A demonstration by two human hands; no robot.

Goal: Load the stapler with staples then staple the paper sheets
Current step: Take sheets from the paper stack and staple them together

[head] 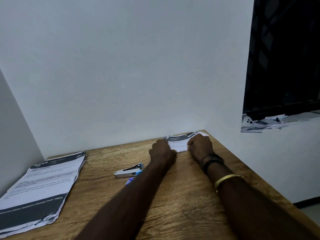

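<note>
At the far edge of the brown wooden table (173, 205), close to the white wall, lies a small set of white printed paper sheets with a dark header (178, 142). Both hands hold it: the left hand (161, 149) is curled over its left side and the right hand (200, 146) is curled on its right side, the fingers closed on the paper. The silver metal stapler with blue plastic parts (129, 171) lies on the table just beside the left forearm, with its top lifted open. A small purple box (129, 181) sits just in front of it, partly hidden by the arm. A thick stack of printed white pages (41, 184) rests well apart, on the left side of the table. The right wrist wears a black band (213, 161) and a gold bangle (228, 179).
</note>
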